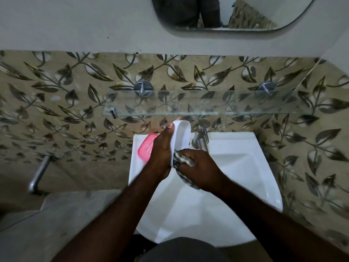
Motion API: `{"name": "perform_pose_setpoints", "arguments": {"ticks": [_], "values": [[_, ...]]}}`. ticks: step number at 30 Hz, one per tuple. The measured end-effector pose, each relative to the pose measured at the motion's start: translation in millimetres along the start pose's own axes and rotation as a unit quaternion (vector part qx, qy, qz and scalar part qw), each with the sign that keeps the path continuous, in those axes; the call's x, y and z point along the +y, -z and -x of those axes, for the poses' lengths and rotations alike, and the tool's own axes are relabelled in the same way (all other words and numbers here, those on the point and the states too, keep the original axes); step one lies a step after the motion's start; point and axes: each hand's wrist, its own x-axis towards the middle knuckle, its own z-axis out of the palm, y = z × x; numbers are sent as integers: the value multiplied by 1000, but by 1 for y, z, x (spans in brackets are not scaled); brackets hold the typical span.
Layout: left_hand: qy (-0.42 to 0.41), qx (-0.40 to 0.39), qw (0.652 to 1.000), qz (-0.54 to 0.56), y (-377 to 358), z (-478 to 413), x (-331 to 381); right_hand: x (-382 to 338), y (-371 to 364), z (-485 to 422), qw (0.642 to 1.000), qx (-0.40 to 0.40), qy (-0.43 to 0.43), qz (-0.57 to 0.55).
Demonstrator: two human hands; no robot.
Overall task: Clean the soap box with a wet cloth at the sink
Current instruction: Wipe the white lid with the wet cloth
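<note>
My left hand [162, 150] grips a white soap box [182, 135] and holds it tilted on edge above the back left of the white sink [245, 167], its hollow facing right. My right hand [200, 167] clutches a grey checked cloth [182, 163] and presses it against the lower end of the box. A pink perforated soap tray [146, 147] lies on the sink's left rim, partly hidden behind my left hand.
A chrome tap [202, 137] stands at the back of the sink, just right of the box. A glass shelf [188, 104] on chrome brackets runs above it. A metal pipe [38, 174] juts from the leaf-patterned wall at the left. A mirror [226, 14] hangs above.
</note>
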Motion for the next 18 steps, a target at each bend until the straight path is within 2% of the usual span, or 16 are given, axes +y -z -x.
{"name": "perform_pose_setpoints", "arguments": {"ticks": [4,6,7,9,11,12,13,14,15,16,18], "values": [[-15,-23,999,17,-1,3,2,-15,-4,-5,982,33,-34,-185],[-22,-36,999,5,3,0,8,-17,-12,-1,981,33,-20,-188],[-28,-41,999,-10,4,-1,11,-12,-15,2,990,33,3,-137],[-19,-22,999,-38,6,-3,11,5,-14,3,994,33,77,64],[3,21,999,-41,3,-2,7,22,-6,-1,949,20,129,288],[13,34,999,-33,2,-2,4,26,-4,-3,931,11,138,338],[25,39,999,-22,2,-1,2,26,-5,-3,930,20,131,343],[32,42,998,-16,2,-1,0,23,-6,-3,937,33,119,327],[37,41,998,-15,3,0,-1,16,-9,-2,961,51,85,259],[38,35,999,-13,2,1,-1,12,-14,-1,984,56,46,160],[32,24,999,-3,5,1,-3,10,-22,4,999,37,-16,1]]}}
